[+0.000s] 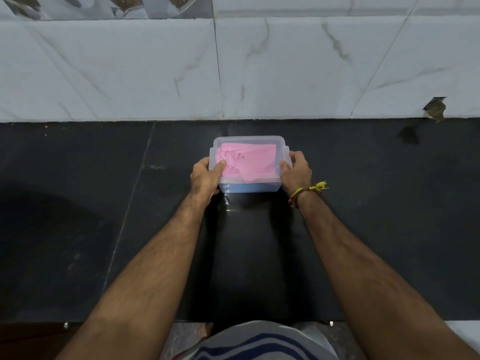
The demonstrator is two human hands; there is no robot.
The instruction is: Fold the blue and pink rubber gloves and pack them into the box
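A clear plastic box (249, 140) stands on the black countertop near the wall, with a clear lid on top. Folded pink gloves (249, 162) show through the lid. Beneath them, blue gloves (246, 187) show through the box's front wall. My left hand (205, 175) grips the box's left front corner, thumb pressed on the lid. My right hand (297, 170) holds the right side, thumb on the lid's edge.
The black countertop (104, 203) stretches wide to both sides, with a seam (130, 203) left of the box. A white marble-tile wall (233, 68) rises just behind the box. The counter's front edge (259, 320) is close to my body.
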